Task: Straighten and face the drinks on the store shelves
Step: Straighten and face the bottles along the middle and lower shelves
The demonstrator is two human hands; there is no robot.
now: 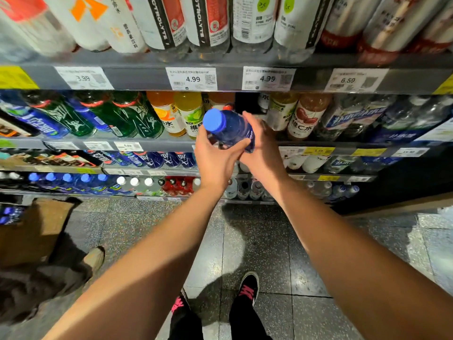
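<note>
Both hands hold one blue bottle [230,130] out in front of the second shelf [157,143], its blue cap [214,120] tipped toward the camera. The left hand [215,155] wraps the near side of the body with the thumb lying across the front; the right hand [259,146] cups the far side, fingers curved round the label. The bottle hangs in the air before a dark gap [247,104] in the row — between the yellow-green drink [192,114] on the left and the pale bottle [279,114] on the right.

It looks full, so probably has some weight, and the thin plastic wall would likely give a little under a hard squeeze. The film label may be slick; a hold round the mid-body seems steadier than the cap. To face it, the label probably needs turning outward — I cannot tell which way it points now. The neighbours stand close, so a careless push could knock them askew.
</note>
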